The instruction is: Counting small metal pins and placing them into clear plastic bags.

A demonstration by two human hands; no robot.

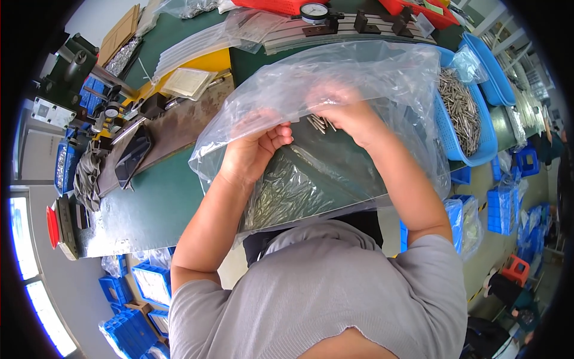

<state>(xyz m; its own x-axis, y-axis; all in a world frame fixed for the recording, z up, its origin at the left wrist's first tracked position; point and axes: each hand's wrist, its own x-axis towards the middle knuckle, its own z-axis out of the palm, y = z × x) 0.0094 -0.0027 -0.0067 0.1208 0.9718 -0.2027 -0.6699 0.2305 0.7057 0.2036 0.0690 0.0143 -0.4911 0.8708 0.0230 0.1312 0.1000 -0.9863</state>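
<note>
- Right hand (347, 110), reaching inside the clear plastic bag (365, 72), closes on a bundle of metal pins (320, 123), their long axis pointing toward the left hand (254, 149).
- Left hand pinches the bag's rim, above the green worktop (155, 203).

A blue tray (445, 128) of metal pins (460, 107) sits at the right of the green surface (149, 203). A dial gauge (314, 12) stands at the far edge, a black phone (133, 157) lies left, blue crates (134, 326) below.

Pins (320, 122) in bag (359, 78) (bin (472, 157) to right, on table (149, 203)).
</note>
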